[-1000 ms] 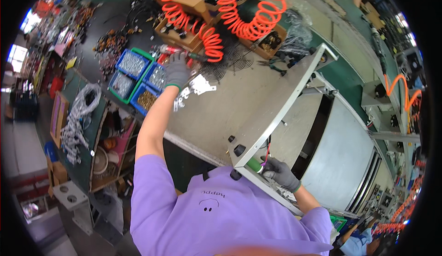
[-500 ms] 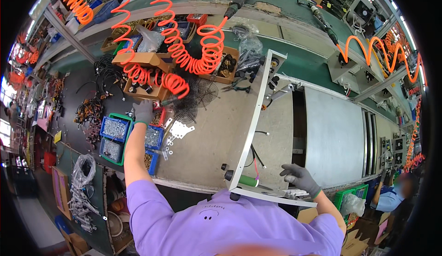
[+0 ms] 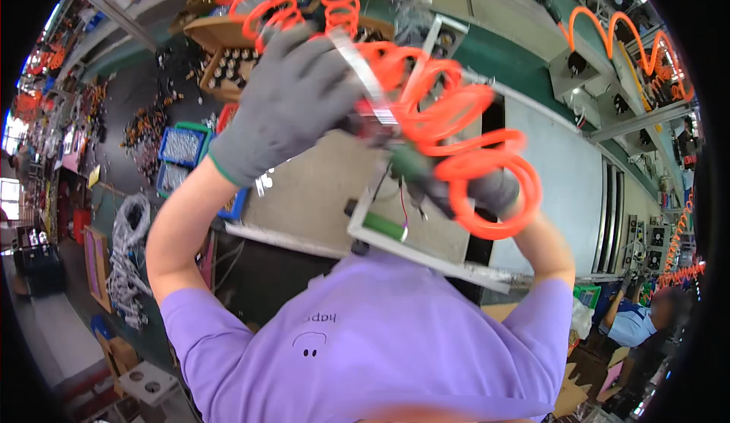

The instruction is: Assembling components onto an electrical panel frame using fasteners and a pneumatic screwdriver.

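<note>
Both my hands are raised over the bench in grey gloves, blurred by motion. My left hand (image 3: 293,104) is large and close, its curled fingers at the red and silver end of an air screwdriver (image 3: 411,164). Lower right, my right hand (image 3: 493,189) closes round the tool's dark green and black body, partly behind the loops of its orange coiled hose (image 3: 460,115). A silver strip (image 3: 356,66) slants by my left fingertips; I cannot tell what it belongs to. Beneath the tool stands a white metal frame (image 3: 426,259), with a green cylinder (image 3: 384,225) inside its near corner.
Blue bins (image 3: 181,146) of small metal parts stand at the left, behind my left forearm. Beyond them is an open cardboard box (image 3: 220,31) with small parts. A grey metal plate (image 3: 544,195) lies on the right. Another person (image 3: 635,320) works at the far right.
My left hand has risen from beside the bins toward the middle, and the air screwdriver has come up with its hose. My right hand has lifted from the frame's right side to the tool.
</note>
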Available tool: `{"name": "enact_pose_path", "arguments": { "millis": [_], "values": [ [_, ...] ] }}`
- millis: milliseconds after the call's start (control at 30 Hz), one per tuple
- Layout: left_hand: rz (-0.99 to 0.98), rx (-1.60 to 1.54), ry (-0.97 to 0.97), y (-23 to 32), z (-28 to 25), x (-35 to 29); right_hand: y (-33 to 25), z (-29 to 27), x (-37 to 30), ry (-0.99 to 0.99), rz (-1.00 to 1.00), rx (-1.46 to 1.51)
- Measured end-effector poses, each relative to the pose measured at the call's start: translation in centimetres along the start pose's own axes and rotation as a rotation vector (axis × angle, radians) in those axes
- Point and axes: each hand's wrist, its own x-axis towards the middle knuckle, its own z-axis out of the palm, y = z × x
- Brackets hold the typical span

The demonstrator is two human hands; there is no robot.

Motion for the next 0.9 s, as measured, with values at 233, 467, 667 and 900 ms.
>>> {"name": "enact_pose_path", "arguments": {
  "millis": [233, 467, 667, 900],
  "values": [
    [0.166, -0.035, 0.092, 9.6, 1.8, 9.0, -4.7, -3.0, -1.8, -0.328, 0.179, 0.731],
    [0.178, -0.133, 0.012, 12.8, 2.7, 8.7, 2.0, -5.3, -6.0, -0.417, 0.193, 1.045],
    [-0.202, -0.391, -0.519, 12.7, 3.3, 1.4, 3.6, -6.6, -9.7, -0.133, 0.464, 0.754],
    [0.001, -0.361, -0.683, 13.9, 5.3, 0.1, 8.6, -6.8, -11.7, -0.496, 0.740, 0.356]
  ]
}}
